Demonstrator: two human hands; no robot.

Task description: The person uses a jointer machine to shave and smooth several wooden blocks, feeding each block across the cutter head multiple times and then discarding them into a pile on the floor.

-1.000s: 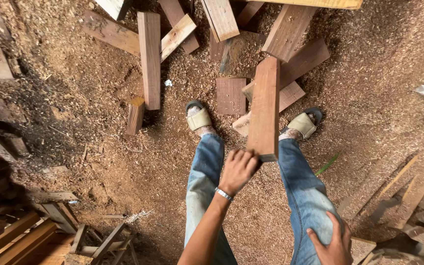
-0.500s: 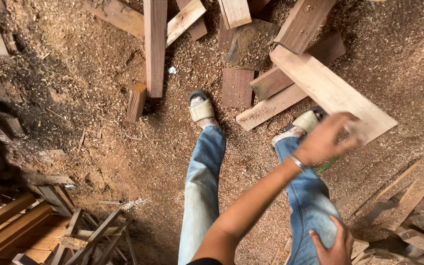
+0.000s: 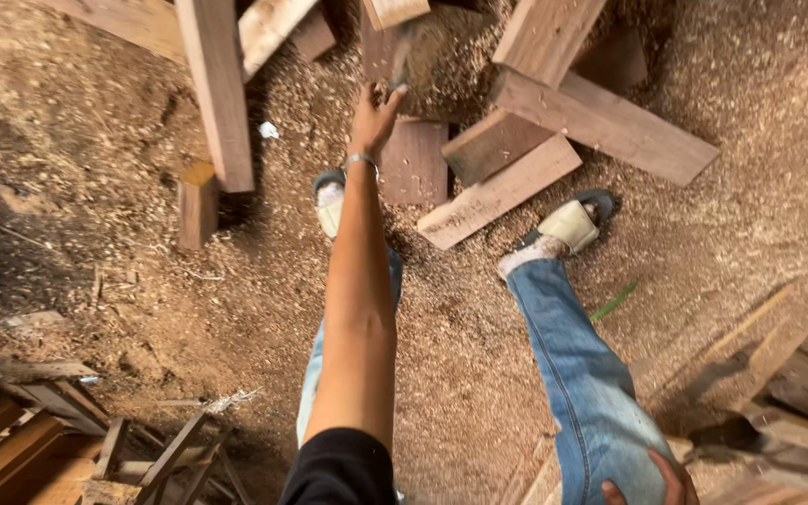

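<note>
Reaching—short reddish wood block (image 3: 383, 42)—dusty.

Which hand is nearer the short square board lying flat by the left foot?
Left. The left hand reaches out just above the square board; the right hand rests on the right thigh, far back.

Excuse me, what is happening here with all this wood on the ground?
A person stands on sawdust-covered ground among scattered boards. The left hand reaches forward toward a short upright wooden piece, fingers open, close to it; contact is unclear. The right hand rests on the person's right thigh. A long plank lies across other boards near the right foot.
</note>
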